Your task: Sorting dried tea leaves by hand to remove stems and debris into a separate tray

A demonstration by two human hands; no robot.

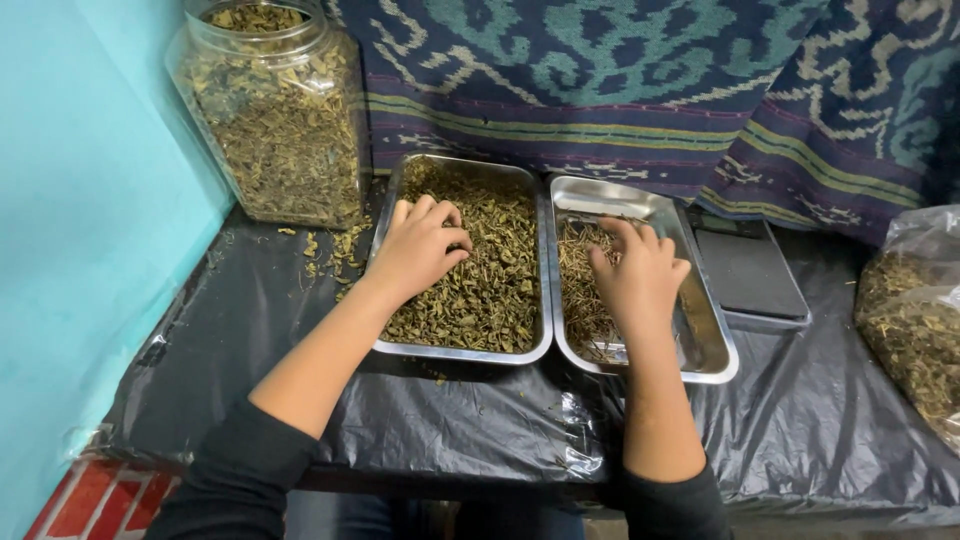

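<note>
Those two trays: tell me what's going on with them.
A person works over two steel trays on a black plastic sheet. The left hand rests curled on the dried leaves filling the left tray. The right hand presses into the thin stems in the right tray, which is only partly covered. A full jar stands behind, a bag at right.
</note>
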